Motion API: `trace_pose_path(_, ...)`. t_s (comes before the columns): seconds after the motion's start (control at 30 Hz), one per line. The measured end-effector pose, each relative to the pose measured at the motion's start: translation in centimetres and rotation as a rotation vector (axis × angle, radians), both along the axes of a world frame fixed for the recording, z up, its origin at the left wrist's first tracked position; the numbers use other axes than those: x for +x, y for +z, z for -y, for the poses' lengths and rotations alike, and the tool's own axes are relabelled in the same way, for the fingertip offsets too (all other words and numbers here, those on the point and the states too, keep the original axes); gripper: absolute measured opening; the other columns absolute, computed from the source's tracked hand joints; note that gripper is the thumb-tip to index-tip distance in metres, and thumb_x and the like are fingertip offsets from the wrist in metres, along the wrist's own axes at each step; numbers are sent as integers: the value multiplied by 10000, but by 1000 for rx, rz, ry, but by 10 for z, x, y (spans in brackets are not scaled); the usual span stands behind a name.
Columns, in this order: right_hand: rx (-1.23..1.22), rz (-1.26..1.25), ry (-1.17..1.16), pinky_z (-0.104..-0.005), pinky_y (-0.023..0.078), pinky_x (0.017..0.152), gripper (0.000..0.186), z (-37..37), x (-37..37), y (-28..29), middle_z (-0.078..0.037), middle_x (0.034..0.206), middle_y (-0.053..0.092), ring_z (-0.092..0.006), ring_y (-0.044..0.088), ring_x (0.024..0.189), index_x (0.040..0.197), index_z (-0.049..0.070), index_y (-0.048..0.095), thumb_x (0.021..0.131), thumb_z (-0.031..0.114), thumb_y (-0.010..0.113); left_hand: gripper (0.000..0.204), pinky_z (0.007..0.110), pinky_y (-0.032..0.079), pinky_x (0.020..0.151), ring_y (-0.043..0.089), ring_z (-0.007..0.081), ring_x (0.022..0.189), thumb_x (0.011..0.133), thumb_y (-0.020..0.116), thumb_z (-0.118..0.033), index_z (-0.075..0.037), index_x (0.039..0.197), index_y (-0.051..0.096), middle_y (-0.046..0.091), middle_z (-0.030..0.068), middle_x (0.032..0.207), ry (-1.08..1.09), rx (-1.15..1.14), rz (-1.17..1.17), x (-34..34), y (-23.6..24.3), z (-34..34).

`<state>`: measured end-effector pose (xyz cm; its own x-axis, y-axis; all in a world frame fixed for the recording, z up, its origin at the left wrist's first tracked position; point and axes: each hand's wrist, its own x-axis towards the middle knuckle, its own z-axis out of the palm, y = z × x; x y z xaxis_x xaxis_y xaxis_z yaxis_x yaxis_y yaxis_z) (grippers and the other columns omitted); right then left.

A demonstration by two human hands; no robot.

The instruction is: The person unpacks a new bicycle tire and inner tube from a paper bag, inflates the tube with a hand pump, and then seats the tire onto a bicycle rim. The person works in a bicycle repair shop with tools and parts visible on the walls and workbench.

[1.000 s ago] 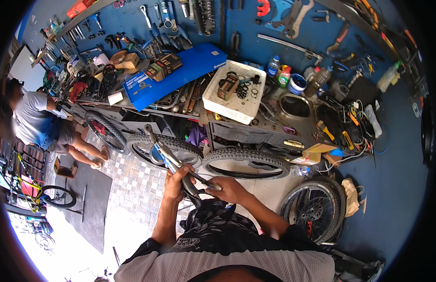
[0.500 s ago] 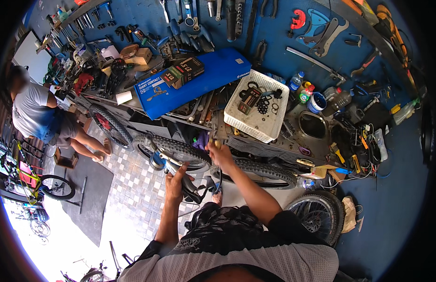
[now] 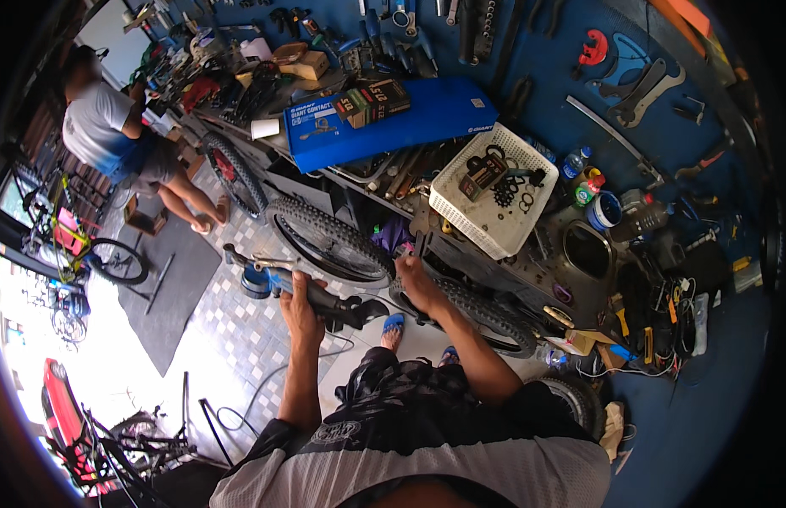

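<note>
The left hand grasps a long part above the tiled floor; its body is grey and black, with blue and metal at the far left end. The right hand is curled near a tyre; whether it holds anything, I cannot tell.

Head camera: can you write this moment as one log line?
left hand: grips long dark part | right hand: near knobby tire, hold unclear | rest: white basket, blue box

wearer's two hands, one white basket, one flat blue box, two blue sandals
</note>
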<state>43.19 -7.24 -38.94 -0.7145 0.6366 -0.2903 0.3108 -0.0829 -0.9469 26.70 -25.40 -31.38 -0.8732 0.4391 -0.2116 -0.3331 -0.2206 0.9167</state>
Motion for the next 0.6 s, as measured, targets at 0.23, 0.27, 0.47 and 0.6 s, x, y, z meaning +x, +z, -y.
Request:
trace_pose_path(0.23,184,-312,297,-324,484,569,449,38,109,70,-47,759,589,-169,587,563,1340,46,537,1069,403,560,492,251,499,509,681,159,652,1083,475,-484,-22,1253,489,745,170,933,26,40,-185,89,35,-15)
trace_pose_path(0.27,177,-276,324,-335,470,527,453,36,126,84,-39,697,576,-168,568,512,1357,62,554,1063,405,572,478,251,502,510,697,166,677,1089,464,-473,-35,1277,479,746,171,949,3,62,-195,103,39,-15)
trace_pose_path(0.47,446,-109,500,-410,496,575,592,31,175,121,-175,723,672,-338,677,612,1450,84,535,1037,507,554,466,200,451,444,706,144,705,1098,466,-408,-61,1402,401,725,190,1102,-125,60,-326,174,62,4)
trace_pose_path(0.6,457,-208,371,-361,433,583,449,47,192,127,-123,677,586,-236,600,603,1431,59,533,1098,358,493,494,183,437,435,673,119,675,1084,519,-362,-44,1433,376,696,207,1170,-114,170,-354,202,74,24)
